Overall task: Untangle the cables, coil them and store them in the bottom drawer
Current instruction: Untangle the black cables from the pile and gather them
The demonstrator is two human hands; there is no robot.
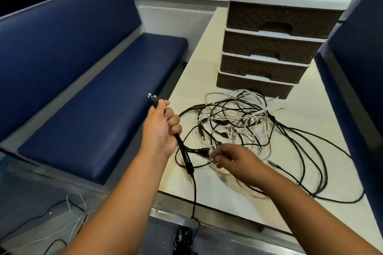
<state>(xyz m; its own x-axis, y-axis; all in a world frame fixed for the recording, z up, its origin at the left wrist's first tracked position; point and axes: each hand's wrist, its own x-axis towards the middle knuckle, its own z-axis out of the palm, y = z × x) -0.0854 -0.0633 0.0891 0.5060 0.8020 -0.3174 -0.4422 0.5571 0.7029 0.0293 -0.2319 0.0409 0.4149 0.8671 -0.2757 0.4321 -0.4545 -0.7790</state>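
A tangle of black and white cables (238,122) lies on the cream table (300,130) in front of the drawer unit. My left hand (162,128) is shut on a black cable (187,163), its plug ends sticking out above my fist and the cord hanging down over the table's near edge. My right hand (232,160) hovers over the near side of the tangle, its fingers curled and blurred; I cannot tell whether it pinches a strand. The bottom drawer (253,87) of the brown drawer unit (275,41) is closed, with cables touching its front.
A blue padded bench (87,109) runs along the left of the table, and another blue seat (356,68) stands on the right. Loose black and white cords (70,213) lie on the floor at lower left. A white wall is behind the drawer unit.
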